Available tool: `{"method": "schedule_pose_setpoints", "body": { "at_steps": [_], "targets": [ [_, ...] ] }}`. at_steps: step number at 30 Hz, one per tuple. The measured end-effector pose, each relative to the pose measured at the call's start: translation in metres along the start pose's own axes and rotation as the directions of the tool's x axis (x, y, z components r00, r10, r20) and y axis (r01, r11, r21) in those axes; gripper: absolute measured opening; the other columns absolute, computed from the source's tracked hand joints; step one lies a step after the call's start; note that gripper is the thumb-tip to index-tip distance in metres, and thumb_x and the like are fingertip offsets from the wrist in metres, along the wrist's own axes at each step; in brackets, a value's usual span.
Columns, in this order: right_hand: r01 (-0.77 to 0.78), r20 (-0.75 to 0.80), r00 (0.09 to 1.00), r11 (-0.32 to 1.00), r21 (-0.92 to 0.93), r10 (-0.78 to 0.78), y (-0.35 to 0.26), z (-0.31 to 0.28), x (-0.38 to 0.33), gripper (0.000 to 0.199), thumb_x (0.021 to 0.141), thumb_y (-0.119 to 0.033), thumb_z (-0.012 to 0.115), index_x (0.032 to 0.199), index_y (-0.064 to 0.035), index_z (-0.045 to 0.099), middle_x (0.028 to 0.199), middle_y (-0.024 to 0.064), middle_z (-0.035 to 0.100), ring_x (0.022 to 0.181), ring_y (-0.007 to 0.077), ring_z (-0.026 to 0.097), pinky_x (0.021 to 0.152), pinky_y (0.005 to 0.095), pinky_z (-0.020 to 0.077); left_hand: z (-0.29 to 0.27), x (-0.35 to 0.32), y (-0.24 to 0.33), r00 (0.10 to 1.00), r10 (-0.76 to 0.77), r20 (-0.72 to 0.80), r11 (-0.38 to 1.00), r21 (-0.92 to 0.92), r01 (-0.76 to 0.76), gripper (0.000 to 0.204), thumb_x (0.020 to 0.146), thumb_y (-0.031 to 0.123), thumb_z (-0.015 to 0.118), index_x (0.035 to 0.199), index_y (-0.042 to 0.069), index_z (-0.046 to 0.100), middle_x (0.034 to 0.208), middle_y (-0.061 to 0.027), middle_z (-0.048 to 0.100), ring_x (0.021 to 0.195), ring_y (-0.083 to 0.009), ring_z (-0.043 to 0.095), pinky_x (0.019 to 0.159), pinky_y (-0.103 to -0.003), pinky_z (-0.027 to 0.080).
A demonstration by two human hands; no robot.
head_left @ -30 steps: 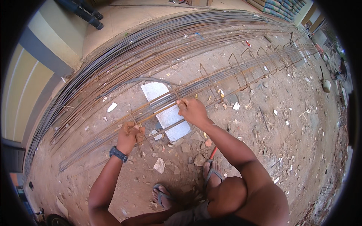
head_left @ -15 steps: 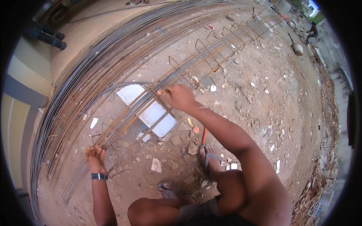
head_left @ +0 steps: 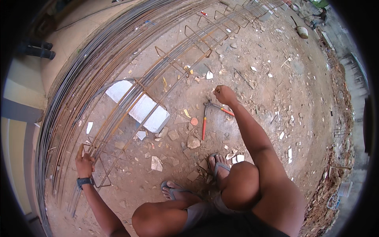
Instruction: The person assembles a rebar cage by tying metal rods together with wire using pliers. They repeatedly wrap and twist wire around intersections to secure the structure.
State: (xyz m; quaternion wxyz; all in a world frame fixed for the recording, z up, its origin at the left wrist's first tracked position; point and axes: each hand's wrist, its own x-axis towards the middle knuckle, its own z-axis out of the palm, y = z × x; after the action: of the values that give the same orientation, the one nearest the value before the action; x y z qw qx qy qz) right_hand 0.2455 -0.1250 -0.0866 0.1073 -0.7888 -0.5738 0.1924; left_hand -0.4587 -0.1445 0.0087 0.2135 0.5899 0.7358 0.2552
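A long rusty rebar cage (head_left: 158, 83) of straight bars and square ties lies on the dirt, running from lower left to upper right. My left hand (head_left: 84, 162), with a dark watch on the wrist, grips a bar at the cage's near end. My right hand (head_left: 224, 94) is off the cage, fingers curled, just above a red-handled pincer tool (head_left: 205, 118) lying on the ground. Whether it pinches a small piece of wire I cannot tell. I squat, both feet in sandals (head_left: 179, 189) below the tool.
A thick bundle of long steel bars (head_left: 90, 75) curves along the left. A white slab (head_left: 142, 108) lies under the cage. Broken stones and scraps litter the dirt. A blue-and-white object (head_left: 302, 31) sits far upper right; a debris pile (head_left: 335, 173) edges the right.
My right hand left the cage and swung right to the pincer tool. My left hand slid down the cage to its near end. The view shifted right.
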Motion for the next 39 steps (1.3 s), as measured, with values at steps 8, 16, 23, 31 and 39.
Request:
{"method": "schedule_pose_setpoints", "body": {
  "at_steps": [8,16,23,31,39],
  "targets": [
    [-0.103,0.076,0.993,0.966,0.238,0.087,0.064,0.044,-0.028,0.026,0.091,-0.028,0.064,0.095,-0.0046,0.074,0.091,0.0218,0.072,0.088,0.0382,0.070,0.079,0.0469,0.0531,0.075,-0.028,0.050,0.978,-0.182,-0.104,0.890,-0.440,0.119,0.052,0.102,0.015,0.049,0.153,0.022,0.044,0.058,0.0018,0.052,0.039,-0.0061,0.039,0.034,-0.024,0.032],
    [-0.109,-0.054,0.989,0.923,0.370,0.138,0.117,0.008,-0.043,0.025,0.092,-0.027,0.063,0.097,-0.0049,0.072,0.083,0.0206,0.070,0.082,0.0398,0.069,0.073,0.0469,0.0522,0.057,-0.017,0.021,0.854,-0.520,-0.023,0.811,-0.326,0.486,0.049,0.101,0.018,0.045,0.150,0.022,0.043,0.063,-0.0014,0.058,0.041,-0.0107,0.052,0.032,-0.026,0.034],
    [-0.125,-0.071,0.986,0.959,0.254,0.148,0.115,0.009,-0.108,0.024,0.092,-0.028,0.065,0.102,-0.0076,0.071,0.093,0.0181,0.070,0.084,0.0384,0.069,0.073,0.0480,0.0527,0.030,0.035,0.012,0.621,0.724,0.300,0.225,0.748,-0.624,0.025,0.093,0.016,0.058,0.115,0.008,0.066,0.071,-0.0109,0.068,0.061,-0.0338,0.067,0.058,-0.044,0.054],
    [0.037,-0.176,0.984,0.976,0.216,0.001,0.073,0.027,-0.119,0.023,0.095,-0.022,0.059,0.111,-0.0096,0.069,0.095,0.0193,0.071,0.085,0.0403,0.069,0.075,0.0499,0.0538,0.030,0.028,0.071,0.972,0.102,0.214,0.583,0.779,-0.233,0.043,0.088,0.019,0.065,0.128,0.004,0.064,0.104,-0.0232,0.072,0.097,-0.0424,0.069,0.086,-0.050,0.055],
    [0.295,-0.315,0.941,0.767,0.570,-0.127,-0.013,-0.018,-0.124,0.020,0.101,-0.019,0.057,0.109,-0.0051,0.069,0.073,0.0050,0.066,0.058,0.0172,0.059,0.057,0.0334,0.0486,0.068,-0.028,0.200,0.801,0.569,0.185,0.664,0.471,-0.580,0.032,0.089,0.013,0.065,0.121,0.009,0.065,0.100,-0.0173,0.070,0.084,-0.0369,0.069,0.071,-0.046,0.056]
  ]
}}
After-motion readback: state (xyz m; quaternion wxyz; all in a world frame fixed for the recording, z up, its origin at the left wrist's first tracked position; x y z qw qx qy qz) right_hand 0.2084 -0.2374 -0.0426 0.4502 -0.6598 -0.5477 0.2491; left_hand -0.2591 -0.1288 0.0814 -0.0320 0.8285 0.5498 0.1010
